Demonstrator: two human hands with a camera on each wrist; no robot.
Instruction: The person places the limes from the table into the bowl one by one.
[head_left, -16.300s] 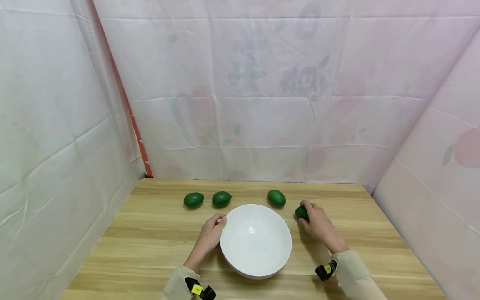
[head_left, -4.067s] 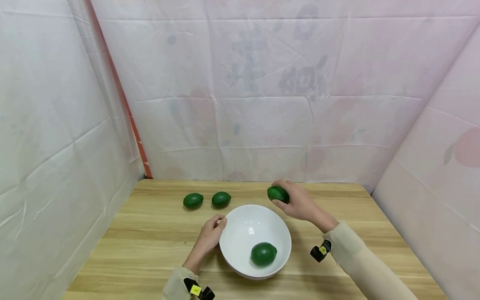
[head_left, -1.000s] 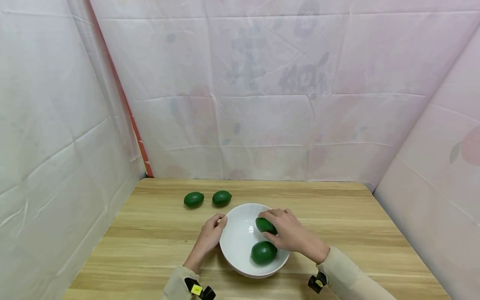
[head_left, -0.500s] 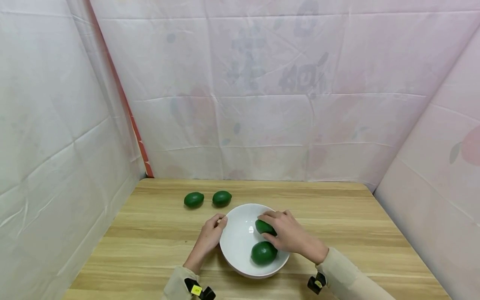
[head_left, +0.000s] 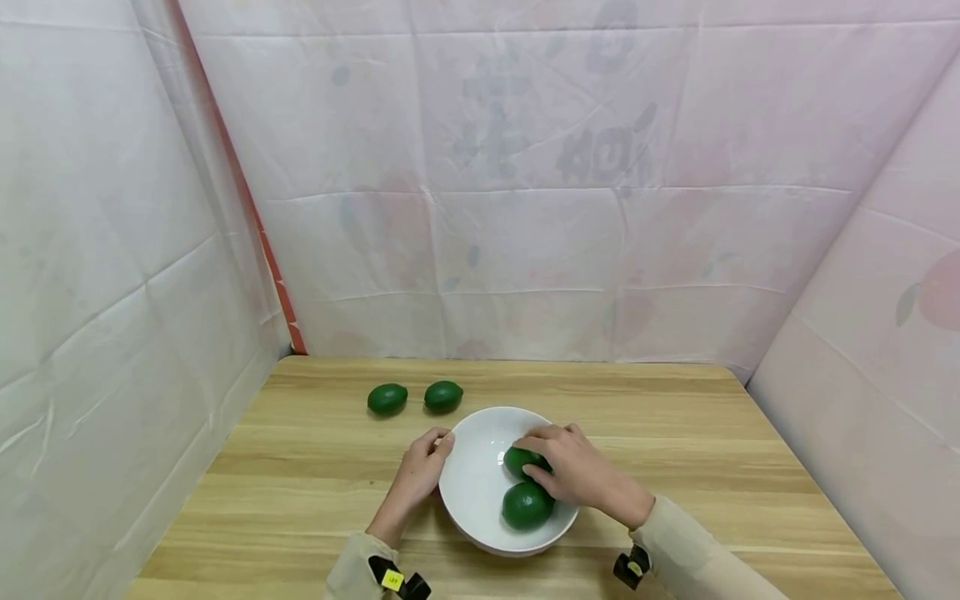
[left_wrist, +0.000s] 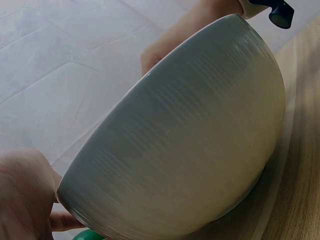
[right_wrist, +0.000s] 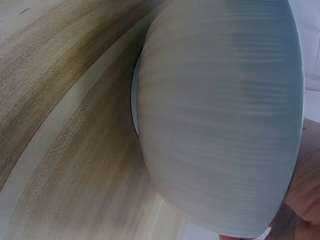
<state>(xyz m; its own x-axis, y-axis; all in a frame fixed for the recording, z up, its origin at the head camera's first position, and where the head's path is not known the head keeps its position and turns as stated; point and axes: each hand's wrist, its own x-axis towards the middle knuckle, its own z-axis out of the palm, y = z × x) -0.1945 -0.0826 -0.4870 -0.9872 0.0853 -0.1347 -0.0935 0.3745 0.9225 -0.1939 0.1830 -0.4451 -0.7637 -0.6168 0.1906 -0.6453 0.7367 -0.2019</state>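
Note:
A white bowl (head_left: 480, 500) stands on the wooden table, its outer wall filling much of both wrist views. My left hand (head_left: 420, 468) grips the bowl's left rim, thumb over the edge. Reaching in over the right rim, my right hand (head_left: 577, 468) holds a green lime (head_left: 517, 461) low inside the bowl, fingers on its far side and thumb on the near side. Another lime (head_left: 527, 506) lies in the bowl just in front of the held one. Behind the bowl to the left, a lime (head_left: 387, 399) and a second lime (head_left: 443, 397) rest side by side on the table.
The wooden table (head_left: 300, 475) has rounded back corners and ends at a pale printed cloth (head_left: 525, 250) hung behind it. Similar cloth walls rise at left and right, with a red strip (head_left: 247, 196) down the left corner. Black wrist cameras (head_left: 632, 567) sit on both sleeves.
Earlier, the right hand brought the first lime into the bowl, then took another from behind it. Over the last second that lime has shifted slightly left and down in the bowl. Left hand unmoved.

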